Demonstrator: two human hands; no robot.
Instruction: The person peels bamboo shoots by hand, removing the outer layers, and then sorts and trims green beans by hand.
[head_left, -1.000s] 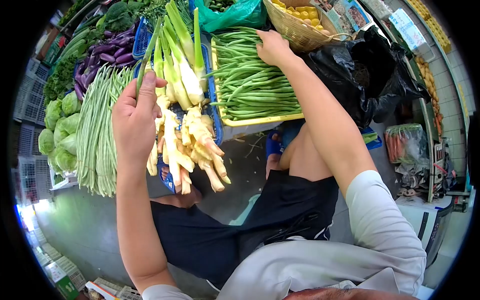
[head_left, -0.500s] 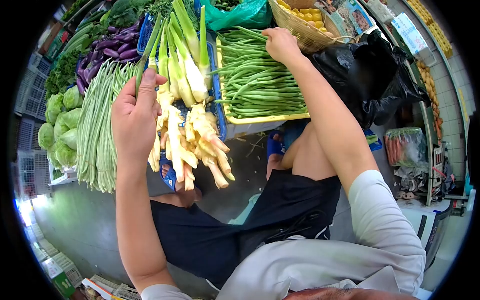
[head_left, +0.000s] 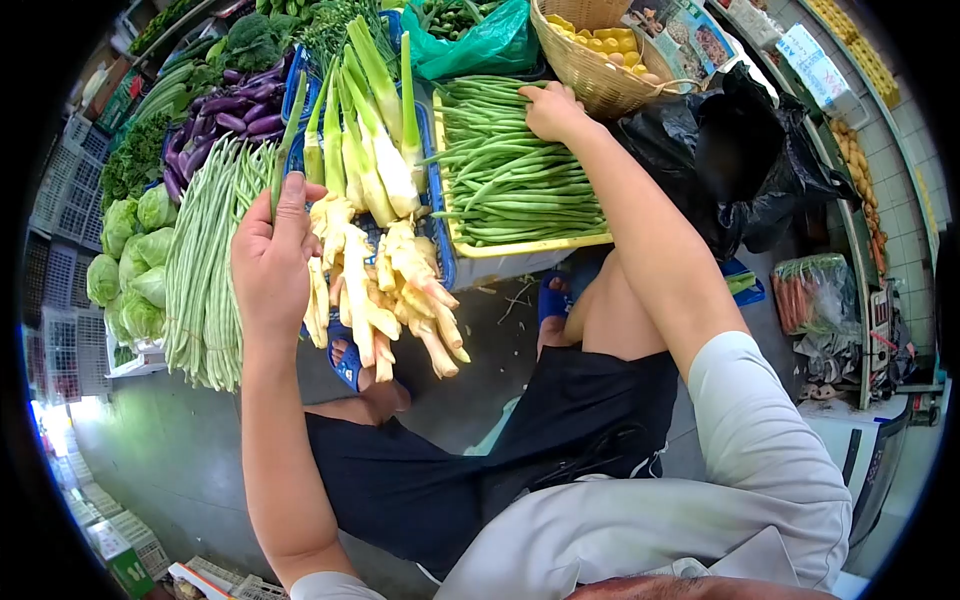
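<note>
My left hand (head_left: 275, 245) is closed around a long green stalk (head_left: 290, 140) that points up and away. Beside it are pale, leafy-ended stalks (head_left: 375, 150) and knobbly ginger (head_left: 400, 285) in a blue basket (head_left: 440, 235). My right hand (head_left: 553, 110) rests at the far right edge of the green beans (head_left: 520, 185), its fingertips on them. The beans lie in a yellow-rimmed tray (head_left: 530, 245). Whether its fingers pinch a bean cannot be made out. Bundled long beans (head_left: 205, 270) hang left of my left hand.
Eggplants (head_left: 235, 110) and cabbages (head_left: 140, 260) are at the left. A green bag (head_left: 475, 45) and a wicker basket (head_left: 590, 65) stand behind the beans. An open black bag (head_left: 730, 160) is right of my right forearm. Bagged carrots (head_left: 815, 295) lie farther right.
The whole view has shifted slightly, with the produce sitting lower in it. My left hand still holds the stalk, and my right hand stays at the beans' far edge.
</note>
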